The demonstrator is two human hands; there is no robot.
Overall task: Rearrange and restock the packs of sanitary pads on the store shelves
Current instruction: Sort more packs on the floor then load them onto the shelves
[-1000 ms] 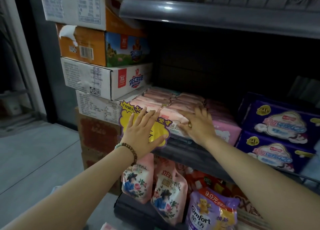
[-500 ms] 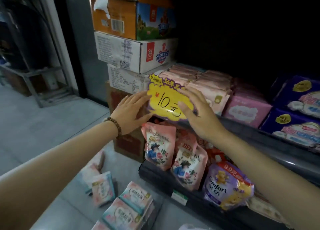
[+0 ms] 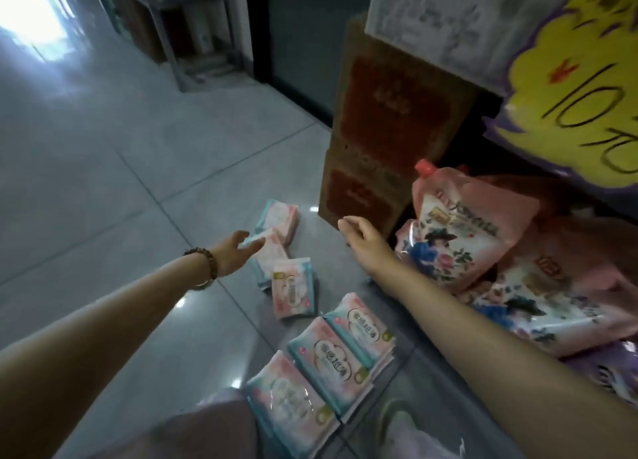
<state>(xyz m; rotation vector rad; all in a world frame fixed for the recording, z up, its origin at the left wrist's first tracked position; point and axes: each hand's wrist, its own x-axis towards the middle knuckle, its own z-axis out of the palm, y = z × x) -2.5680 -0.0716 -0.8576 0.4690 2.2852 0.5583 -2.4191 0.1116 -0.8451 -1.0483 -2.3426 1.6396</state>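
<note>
Several pink-and-teal packs of sanitary pads lie on the grey tiled floor. A near stack (image 3: 331, 362) sits by my knee, one single pack (image 3: 292, 287) lies in the middle, and a far pile (image 3: 278, 222) lies beyond. My left hand (image 3: 236, 251), with a bead bracelet on the wrist, reaches down with relaxed fingers touching a pack of the far pile. My right hand (image 3: 362, 239) hovers above the floor near the brown cartons, fingers loosely curved, holding nothing.
Stacked brown cartons (image 3: 390, 147) stand against the shelf end. Pink floral refill pouches (image 3: 459, 230) fill the bottom shelf at right. A yellow price sign (image 3: 580, 89) hangs at top right. A metal rack (image 3: 179, 30) stands far back on the tiled floor (image 3: 103, 168).
Both hands left the yellow price sign and dropped toward the floor. My view swung down from the shelf to the packs on the tiles.
</note>
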